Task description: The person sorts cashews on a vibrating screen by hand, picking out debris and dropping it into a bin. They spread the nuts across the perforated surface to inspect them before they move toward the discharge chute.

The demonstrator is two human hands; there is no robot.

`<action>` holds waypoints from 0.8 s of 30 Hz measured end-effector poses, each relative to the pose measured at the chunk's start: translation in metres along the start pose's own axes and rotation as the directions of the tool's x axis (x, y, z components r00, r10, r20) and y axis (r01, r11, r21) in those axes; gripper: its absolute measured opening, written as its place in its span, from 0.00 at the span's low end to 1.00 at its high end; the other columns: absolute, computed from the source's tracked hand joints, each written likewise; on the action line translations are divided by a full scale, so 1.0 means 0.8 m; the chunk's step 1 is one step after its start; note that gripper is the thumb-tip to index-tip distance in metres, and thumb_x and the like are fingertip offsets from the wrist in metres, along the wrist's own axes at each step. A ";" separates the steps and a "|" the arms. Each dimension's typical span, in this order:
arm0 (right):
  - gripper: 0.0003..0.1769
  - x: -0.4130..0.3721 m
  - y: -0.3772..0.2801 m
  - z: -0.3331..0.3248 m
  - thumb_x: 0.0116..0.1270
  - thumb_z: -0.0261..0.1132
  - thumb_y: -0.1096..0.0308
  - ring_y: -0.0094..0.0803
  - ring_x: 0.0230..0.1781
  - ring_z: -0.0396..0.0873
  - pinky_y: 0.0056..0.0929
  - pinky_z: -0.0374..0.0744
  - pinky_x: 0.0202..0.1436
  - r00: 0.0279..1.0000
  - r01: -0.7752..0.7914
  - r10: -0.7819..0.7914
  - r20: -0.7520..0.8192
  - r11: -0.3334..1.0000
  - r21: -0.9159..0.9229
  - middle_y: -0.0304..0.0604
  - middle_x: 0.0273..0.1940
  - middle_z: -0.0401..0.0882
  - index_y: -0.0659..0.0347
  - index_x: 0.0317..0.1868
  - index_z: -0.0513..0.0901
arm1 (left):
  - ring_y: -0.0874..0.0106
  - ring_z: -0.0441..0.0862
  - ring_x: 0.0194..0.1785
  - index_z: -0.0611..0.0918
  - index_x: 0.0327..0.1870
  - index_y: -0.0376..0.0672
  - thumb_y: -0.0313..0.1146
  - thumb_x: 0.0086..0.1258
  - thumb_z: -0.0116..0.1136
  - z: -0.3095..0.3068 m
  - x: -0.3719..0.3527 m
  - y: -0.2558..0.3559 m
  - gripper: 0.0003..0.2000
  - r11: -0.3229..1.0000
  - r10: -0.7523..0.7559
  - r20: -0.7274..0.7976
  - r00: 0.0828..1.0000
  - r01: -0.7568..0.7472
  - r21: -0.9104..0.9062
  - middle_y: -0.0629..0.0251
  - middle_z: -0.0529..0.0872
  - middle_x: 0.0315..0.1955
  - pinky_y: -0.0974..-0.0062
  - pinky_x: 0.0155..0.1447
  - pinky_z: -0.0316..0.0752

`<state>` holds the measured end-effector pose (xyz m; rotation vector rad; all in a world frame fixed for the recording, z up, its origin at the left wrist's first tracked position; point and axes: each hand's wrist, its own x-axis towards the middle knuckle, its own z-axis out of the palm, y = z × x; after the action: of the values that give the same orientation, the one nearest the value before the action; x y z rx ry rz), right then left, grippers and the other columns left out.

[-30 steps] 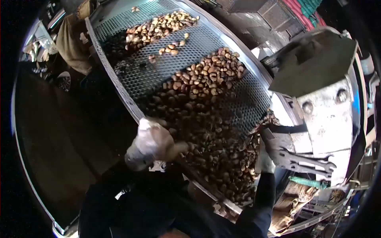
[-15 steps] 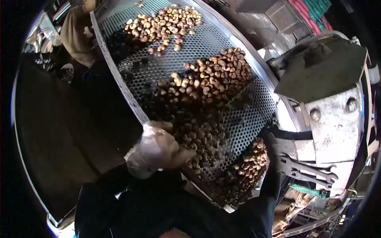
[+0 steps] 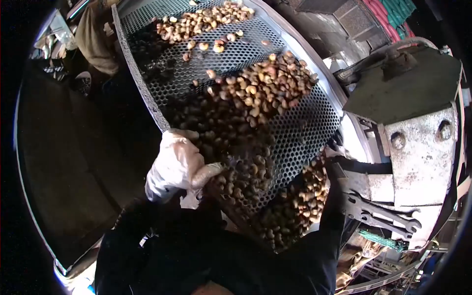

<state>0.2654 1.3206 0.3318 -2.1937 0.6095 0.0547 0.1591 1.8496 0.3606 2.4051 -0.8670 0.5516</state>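
Your left hand (image 3: pixel 178 163) is clamping the perforated tray's (image 3: pixel 307 130) left rim; right-hand (image 3: pixel 334 151) grip: cannot tell. Nuts (image 3: pixel 263 88) are lying across the tray, now exposing more mesh near its lower right.

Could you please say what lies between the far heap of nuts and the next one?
In the head view, perforated tray with a few loose nuts.
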 end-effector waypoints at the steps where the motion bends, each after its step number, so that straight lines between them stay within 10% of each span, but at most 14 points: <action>1: 0.29 -0.010 0.000 -0.003 0.87 0.66 0.53 0.37 0.71 0.84 0.37 0.80 0.77 1.000 -0.012 0.012 0.008 1.000 0.004 0.46 0.73 0.86 0.61 0.79 0.81 | 0.69 0.80 0.20 0.85 0.19 0.59 0.47 0.58 0.85 -0.001 -0.002 -0.001 0.16 0.999 0.040 0.017 0.999 -0.040 0.013 0.77 0.74 0.11 0.55 0.50 0.86; 16: 0.28 -0.242 -0.012 0.010 0.87 0.66 0.52 0.38 0.67 0.88 0.39 0.85 0.71 0.944 -0.292 0.221 0.246 0.907 0.303 0.46 0.70 0.89 0.59 0.77 0.83 | 0.69 0.73 0.28 0.79 0.25 0.60 0.52 0.71 0.78 0.033 -0.005 0.017 0.19 0.988 0.095 -0.194 0.976 -0.068 0.140 0.76 0.68 0.23 0.57 0.46 0.81; 18: 0.28 -0.274 -0.019 0.007 0.87 0.66 0.52 0.38 0.66 0.89 0.39 0.86 0.71 0.914 -0.365 0.250 0.319 0.849 0.382 0.46 0.69 0.90 0.59 0.77 0.83 | 0.67 0.74 0.28 0.75 0.19 0.59 0.57 0.68 0.79 0.004 0.005 0.009 0.25 0.847 0.324 -0.217 0.921 -0.180 0.500 0.74 0.68 0.21 0.58 0.47 0.78; 22: 0.27 -0.320 -0.049 0.002 0.87 0.66 0.52 0.39 0.65 0.90 0.39 0.87 0.69 0.869 -0.468 0.226 0.441 0.667 0.579 0.46 0.68 0.91 0.58 0.76 0.84 | 0.76 0.72 0.25 0.76 0.19 0.65 0.48 0.74 0.77 0.046 -0.008 0.034 0.22 0.994 0.104 -0.297 0.949 -0.087 0.070 0.81 0.61 0.18 0.58 0.58 0.80; 24: 0.27 -0.322 -0.054 0.009 0.87 0.66 0.51 0.39 0.64 0.90 0.40 0.88 0.69 0.905 -0.402 0.150 0.397 0.603 0.689 0.46 0.68 0.91 0.58 0.76 0.84 | 0.75 0.71 0.25 0.74 0.17 0.63 0.49 0.75 0.76 0.034 -0.005 0.002 0.25 0.942 0.226 -0.268 0.936 -0.140 0.305 0.81 0.62 0.17 0.57 0.58 0.79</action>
<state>0.0593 1.4538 0.4206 -1.2065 0.6449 0.2506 0.1600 1.8342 0.3377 2.4061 -0.9359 1.1529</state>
